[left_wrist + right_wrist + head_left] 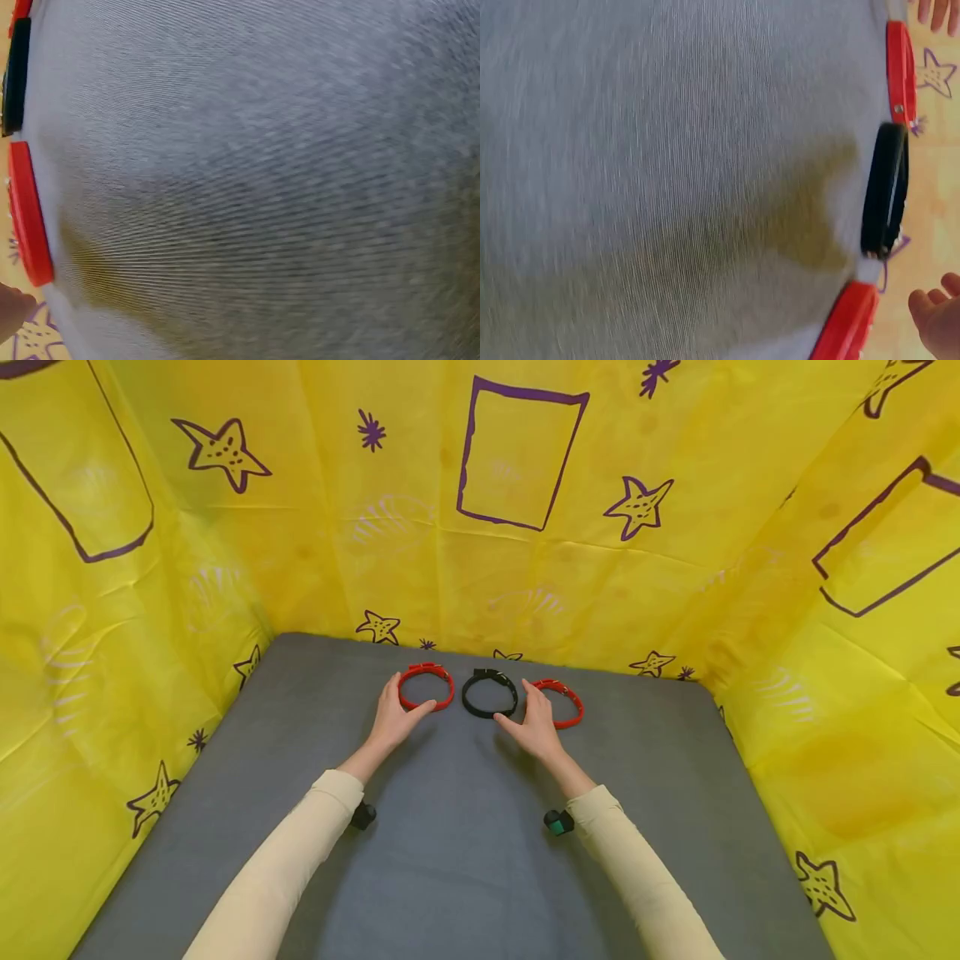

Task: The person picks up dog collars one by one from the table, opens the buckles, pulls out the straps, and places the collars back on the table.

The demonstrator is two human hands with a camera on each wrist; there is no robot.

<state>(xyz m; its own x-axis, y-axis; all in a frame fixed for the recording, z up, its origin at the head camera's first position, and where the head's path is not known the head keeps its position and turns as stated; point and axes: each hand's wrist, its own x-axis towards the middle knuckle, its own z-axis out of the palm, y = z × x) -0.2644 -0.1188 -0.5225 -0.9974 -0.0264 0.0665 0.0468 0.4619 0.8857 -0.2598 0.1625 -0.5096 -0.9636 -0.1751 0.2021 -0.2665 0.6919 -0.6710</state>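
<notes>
From my remote feed, I see the left hand (397, 717) with thumb and fingers spread well apart, gripping nothing. Between and just beyond its fingertips lies the left red loop (452, 690); I cannot tell whether they touch it.

The right hand (537, 728) is likewise spread wide and holds nothing; in its wrist view, I see its fingers apart from the loops. From the head, its thumb tip overlaps the near edge of the black loop (477, 713), which lies ahead and left of it. The right red loop (578, 717) sits just right of its fingers, partly hidden behind them. Under both hands I see a grey surface (450, 860); beyond the fingertips rises yellow cloth (420, 568).
</notes>
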